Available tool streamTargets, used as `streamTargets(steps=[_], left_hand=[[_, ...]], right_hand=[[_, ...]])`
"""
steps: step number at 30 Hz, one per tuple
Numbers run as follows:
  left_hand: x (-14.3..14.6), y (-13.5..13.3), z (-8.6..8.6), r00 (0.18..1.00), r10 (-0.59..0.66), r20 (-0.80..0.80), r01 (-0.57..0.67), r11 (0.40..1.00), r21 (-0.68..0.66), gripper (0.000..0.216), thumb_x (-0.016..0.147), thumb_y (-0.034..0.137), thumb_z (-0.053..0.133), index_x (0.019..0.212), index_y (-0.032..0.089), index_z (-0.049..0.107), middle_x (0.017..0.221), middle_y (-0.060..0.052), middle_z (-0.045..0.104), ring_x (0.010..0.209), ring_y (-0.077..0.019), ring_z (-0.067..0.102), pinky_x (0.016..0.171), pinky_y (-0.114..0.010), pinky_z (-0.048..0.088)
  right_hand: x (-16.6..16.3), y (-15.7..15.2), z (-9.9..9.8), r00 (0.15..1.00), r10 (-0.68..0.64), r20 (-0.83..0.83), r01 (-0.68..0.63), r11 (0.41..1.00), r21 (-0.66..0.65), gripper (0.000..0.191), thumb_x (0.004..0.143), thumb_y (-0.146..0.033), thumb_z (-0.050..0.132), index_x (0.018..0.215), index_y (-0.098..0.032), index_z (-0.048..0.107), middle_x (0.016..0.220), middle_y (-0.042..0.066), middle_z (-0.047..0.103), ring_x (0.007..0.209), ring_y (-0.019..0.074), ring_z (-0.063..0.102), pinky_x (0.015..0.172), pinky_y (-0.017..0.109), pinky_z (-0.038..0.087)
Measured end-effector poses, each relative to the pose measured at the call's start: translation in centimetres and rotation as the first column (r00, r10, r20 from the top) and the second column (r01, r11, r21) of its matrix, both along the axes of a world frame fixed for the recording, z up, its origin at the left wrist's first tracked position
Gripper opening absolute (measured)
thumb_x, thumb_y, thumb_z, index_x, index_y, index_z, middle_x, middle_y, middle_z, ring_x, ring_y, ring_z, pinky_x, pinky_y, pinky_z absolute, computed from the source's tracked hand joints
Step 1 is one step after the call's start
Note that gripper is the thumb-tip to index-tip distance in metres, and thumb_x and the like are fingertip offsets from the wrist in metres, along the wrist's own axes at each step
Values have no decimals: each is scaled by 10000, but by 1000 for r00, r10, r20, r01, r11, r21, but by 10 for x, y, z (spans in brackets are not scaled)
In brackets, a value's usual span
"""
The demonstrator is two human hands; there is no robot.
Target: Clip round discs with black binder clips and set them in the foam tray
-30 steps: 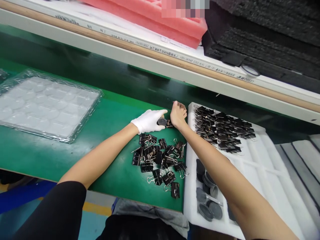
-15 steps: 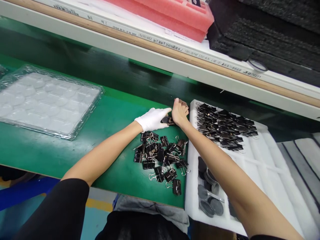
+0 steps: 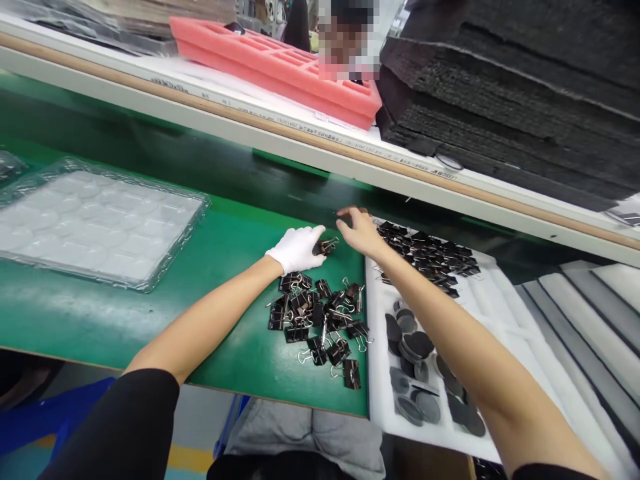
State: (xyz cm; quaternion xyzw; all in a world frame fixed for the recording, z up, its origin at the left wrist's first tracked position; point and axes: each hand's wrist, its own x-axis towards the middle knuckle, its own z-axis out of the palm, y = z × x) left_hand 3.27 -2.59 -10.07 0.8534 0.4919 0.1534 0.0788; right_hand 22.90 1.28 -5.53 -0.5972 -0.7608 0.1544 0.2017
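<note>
My left hand, in a white glove, is closed on a black binder clip at the far side of a green mat. My bare right hand hovers just right of it with fingers loosely spread and nothing in them. Below the hands lies a loose pile of black binder clips on the mat. A white foam tray on the right holds a heap of clipped parts at its far end and several dark round discs nearer me.
A clear plastic blister tray lies at the left on the green mat. A shelf edge runs across above, carrying a pink foam insert and stacked black foam. Another person stands beyond the shelf.
My right hand has let go and opened, lifting slightly away from the left hand. The left hand keeps the clip. The camera has tilted up.
</note>
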Motion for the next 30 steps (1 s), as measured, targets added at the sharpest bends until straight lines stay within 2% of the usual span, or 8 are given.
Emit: streamTargets(steps=[1, 3, 6, 9, 14, 20, 24, 30], left_hand=[[-2, -1, 0, 999, 53, -9, -53, 998, 22, 802, 872, 587, 640, 1529, 177, 434, 1223, -167, 685, 1117, -373, 665, 903, -452, 489], [-7, -3, 1, 998, 59, -25, -58, 997, 55, 930, 824, 685, 656, 1584, 225, 384, 1335, -200, 614, 1172, -406, 623, 933, -492, 472], [-16, -1, 2, 990, -122, -69, 125, 991, 54, 927, 798, 686, 677, 1603, 348, 367, 1613, -163, 393, 1348, -435, 485, 1021, -535, 421], [-21, 1, 1, 973, -206, -105, 211, 977, 34, 809, 853, 647, 614, 1573, 334, 421, 1610, -122, 428, 1352, -404, 468, 1044, -528, 399], [-22, 1, 2, 989, -65, -133, 80, 991, 109, 784, 859, 677, 589, 1481, 205, 525, 1246, -175, 653, 1159, -390, 551, 978, -521, 403], [-26, 5, -2, 986, -135, -102, 153, 969, 194, 719, 928, 573, 565, 1562, 263, 426, 1581, -135, 455, 1371, -382, 425, 1046, -526, 360], [-25, 7, -5, 987, -129, -91, 143, 975, 173, 483, 986, 516, 510, 1378, 251, 608, 1371, -128, 623, 1251, -339, 524, 1026, -501, 376], [-21, 8, -4, 993, -92, -69, 99, 989, 113, 453, 993, 541, 526, 1297, 225, 638, 1274, -122, 685, 1214, -332, 568, 1008, -474, 386]], right_hand=[[10, -7, 10, 981, 194, 21, -192, 978, -77, 279, 918, -313, 556, 1153, -220, 673, 1204, 141, 669, 1164, 319, 604, 1053, 539, 467], [28, -23, 26, 852, 523, 21, -495, 819, -292, 270, 854, -221, 600, 1097, -225, 716, 1143, 89, 715, 1070, 265, 655, 995, 440, 519], [40, -46, 31, 742, 670, 22, -571, 649, -502, 341, 829, -229, 669, 1159, -252, 748, 1221, 62, 726, 1087, 247, 675, 971, 376, 529], [40, -56, 19, 777, 627, 50, -500, 665, -555, 252, 860, -283, 666, 1077, -221, 778, 1107, 72, 767, 980, 240, 705, 887, 353, 539], [47, -51, 14, 882, 468, -54, -426, 743, -517, 238, 851, -394, 661, 915, -196, 776, 921, 60, 789, 844, 229, 710, 798, 343, 537], [54, -47, 23, 955, 195, -222, -273, 868, -414, 321, 781, -491, 723, 875, -188, 769, 858, 64, 773, 809, 218, 688, 790, 356, 548], [49, -45, 27, 948, 136, -287, -239, 901, -363, 335, 764, -497, 771, 890, -187, 777, 842, 69, 767, 772, 210, 676, 742, 352, 549], [48, -44, 34, 890, 328, -316, -447, 762, -468, 360, 785, -548, 773, 886, -204, 810, 860, 56, 780, 797, 216, 700, 748, 352, 569]])
